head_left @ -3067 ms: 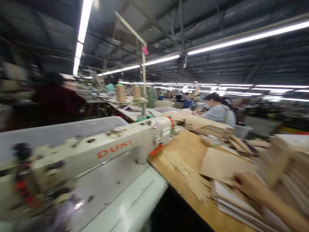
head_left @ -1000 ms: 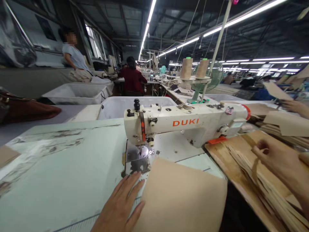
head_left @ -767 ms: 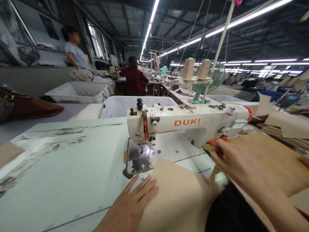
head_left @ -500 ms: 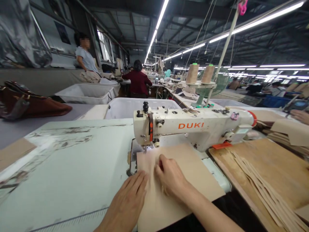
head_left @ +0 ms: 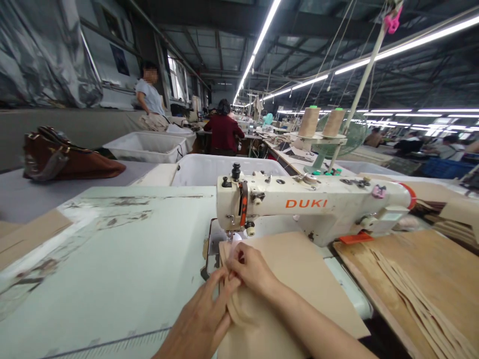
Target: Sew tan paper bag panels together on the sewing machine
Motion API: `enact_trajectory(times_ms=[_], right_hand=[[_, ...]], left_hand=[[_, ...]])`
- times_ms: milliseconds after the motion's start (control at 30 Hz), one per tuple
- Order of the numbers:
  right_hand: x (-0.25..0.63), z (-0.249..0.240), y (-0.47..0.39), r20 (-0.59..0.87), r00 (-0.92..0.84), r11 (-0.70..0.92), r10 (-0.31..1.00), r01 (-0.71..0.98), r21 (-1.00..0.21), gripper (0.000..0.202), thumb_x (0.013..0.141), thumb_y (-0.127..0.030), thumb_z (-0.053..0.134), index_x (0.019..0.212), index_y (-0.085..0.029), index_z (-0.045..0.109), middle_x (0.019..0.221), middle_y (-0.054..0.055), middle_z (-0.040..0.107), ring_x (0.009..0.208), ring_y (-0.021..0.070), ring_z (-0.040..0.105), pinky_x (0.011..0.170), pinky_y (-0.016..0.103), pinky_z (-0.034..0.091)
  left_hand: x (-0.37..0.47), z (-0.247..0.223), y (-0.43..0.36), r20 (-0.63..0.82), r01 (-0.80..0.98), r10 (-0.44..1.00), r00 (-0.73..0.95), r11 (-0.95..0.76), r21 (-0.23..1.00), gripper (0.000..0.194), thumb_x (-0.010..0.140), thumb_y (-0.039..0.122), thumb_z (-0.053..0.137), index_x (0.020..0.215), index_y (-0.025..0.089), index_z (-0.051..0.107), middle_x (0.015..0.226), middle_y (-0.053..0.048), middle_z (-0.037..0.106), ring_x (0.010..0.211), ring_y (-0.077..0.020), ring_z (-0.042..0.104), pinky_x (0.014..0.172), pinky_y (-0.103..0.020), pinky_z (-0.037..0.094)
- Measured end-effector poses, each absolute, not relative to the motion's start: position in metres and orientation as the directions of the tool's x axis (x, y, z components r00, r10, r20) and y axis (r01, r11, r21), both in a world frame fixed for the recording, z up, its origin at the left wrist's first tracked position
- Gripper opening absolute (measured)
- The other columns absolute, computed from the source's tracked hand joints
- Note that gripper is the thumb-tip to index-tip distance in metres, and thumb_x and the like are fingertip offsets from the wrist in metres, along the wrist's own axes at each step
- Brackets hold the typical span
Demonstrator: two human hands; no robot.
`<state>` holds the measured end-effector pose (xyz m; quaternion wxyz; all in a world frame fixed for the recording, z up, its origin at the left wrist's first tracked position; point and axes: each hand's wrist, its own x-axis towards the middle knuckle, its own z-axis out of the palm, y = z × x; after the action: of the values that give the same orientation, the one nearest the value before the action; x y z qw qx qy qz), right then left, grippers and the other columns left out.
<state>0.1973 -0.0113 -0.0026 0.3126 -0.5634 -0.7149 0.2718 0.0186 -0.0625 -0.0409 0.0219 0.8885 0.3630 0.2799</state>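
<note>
A beige fabric panel (head_left: 295, 269) lies under the needle end of the white sewing machine (head_left: 269, 207), its left edge folded and puckered. My left hand (head_left: 204, 309) is closed on that folded edge, fingertips pinching the cloth. Right beside it, just in front of the presser foot (head_left: 231, 236), my right hand (head_left: 252, 269) pinches the same fold with thumb and forefinger. The fingertips of both hands nearly meet. What lies under the fold is hidden by the fingers.
Beige strips (head_left: 415, 294) lie on a wooden board (head_left: 445, 254) at the right. A brown handbag (head_left: 71, 157) rests at left. White bins (head_left: 149, 145) and thread cones (head_left: 309, 122) stand beyond the machine. Two people are farther back.
My left hand has gone from lying flat on the panel to pinching its edge. My right hand has shifted closer to the needle, and the left edge is now folded up.
</note>
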Motion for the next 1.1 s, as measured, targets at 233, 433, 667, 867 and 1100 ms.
enact_trajectory(times_ms=[233,433,667,867,1100], right_hand=[[0.214,-0.002,0.003,0.361,-0.353,0.504,0.863,0.634,-0.586,0.016,0.087,-0.006,0.052,0.096,-0.017,0.059,0.092,0.005,0.061,0.087,0.0183,0.057,0.08,0.028,0.045],[0.225,-0.016,-0.009,0.437,-0.531,0.688,0.726,0.547,-0.478,0.018,0.088,-0.007,0.056,0.098,-0.018,0.065,0.098,0.005,0.062,0.098,0.0205,0.054,0.09,0.033,0.045],[0.233,-0.023,-0.014,0.491,-0.483,0.688,0.725,0.537,-0.488,0.014,0.094,-0.013,0.057,0.101,-0.019,0.068,0.097,0.005,0.066,0.096,0.0203,0.057,0.087,0.033,0.049],[0.23,-0.026,-0.009,0.502,-0.455,0.674,0.735,0.571,-0.469,0.018,0.093,-0.01,0.058,0.103,-0.019,0.07,0.1,0.005,0.067,0.098,0.0221,0.057,0.088,0.034,0.052],[0.231,-0.026,-0.002,0.503,-0.541,0.736,0.674,0.552,-0.391,0.02,0.099,-0.017,0.053,0.109,-0.018,0.069,0.103,0.008,0.067,0.102,0.0225,0.058,0.091,0.036,0.052]], left_hand=[[0.011,-0.043,-0.054,0.462,0.544,0.566,0.683,-0.816,0.196,0.051,0.083,0.002,0.043,0.128,0.023,0.055,0.134,-0.008,0.054,0.125,-0.0224,0.051,0.106,-0.038,0.047],[0.007,-0.034,-0.055,0.492,0.506,0.486,0.722,-0.856,0.103,0.061,0.076,0.004,0.048,0.134,0.02,0.052,0.138,-0.006,0.054,0.127,-0.0216,0.05,0.108,-0.033,0.044],[0.005,-0.043,-0.054,0.472,0.484,0.427,0.772,-0.875,0.001,0.067,0.074,0.004,0.047,0.14,0.015,0.045,0.142,-0.007,0.051,0.131,-0.0213,0.045,0.11,-0.033,0.041],[0.005,-0.088,-0.039,0.551,0.53,0.387,0.739,-0.839,-0.121,0.072,0.076,-0.001,0.041,0.146,0.016,0.039,0.147,-0.006,0.045,0.134,-0.0211,0.043,0.109,-0.033,0.042],[0.007,-0.048,-0.064,0.487,0.614,0.623,0.613,-0.763,0.204,0.08,0.071,0.011,0.055,0.148,0.017,0.032,0.143,-0.011,0.048,0.126,-0.0256,0.051,0.106,-0.034,0.047]])
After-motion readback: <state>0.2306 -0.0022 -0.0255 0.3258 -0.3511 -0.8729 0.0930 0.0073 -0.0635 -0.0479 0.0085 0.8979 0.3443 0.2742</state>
